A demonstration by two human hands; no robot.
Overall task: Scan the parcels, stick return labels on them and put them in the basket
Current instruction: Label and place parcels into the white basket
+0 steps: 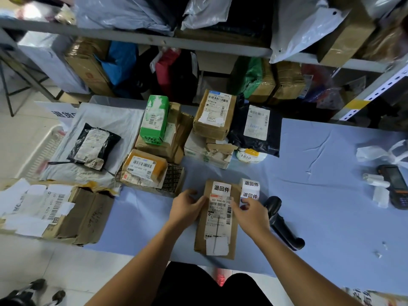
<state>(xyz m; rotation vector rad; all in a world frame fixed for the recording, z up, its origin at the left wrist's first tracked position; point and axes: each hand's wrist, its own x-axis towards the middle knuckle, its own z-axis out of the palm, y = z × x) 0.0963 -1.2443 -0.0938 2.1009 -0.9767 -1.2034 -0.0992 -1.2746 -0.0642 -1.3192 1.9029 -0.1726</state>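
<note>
Two hands flank the brown parcel (217, 226) at 6 o'clock: the left hand (187, 208) curls on its left edge, the right hand (251, 212) pinches the label strip (250, 188) at its right. One return label (221, 188) sits on its far end; unpressed, it could peel in handling, or the loose strip could snag the parcel. Wrinkled blue cloth (320, 195) forms the work surface, other parcels (154, 122) crowd 11 o'clock, packed shelves (132, 34) at 12.

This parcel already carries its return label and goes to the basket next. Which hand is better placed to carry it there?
Left, probably. The left hand grips the parcel at its left edge, and the white slatted basket lies to the far left. The right hand sits by the label roll, on the far side.
</note>
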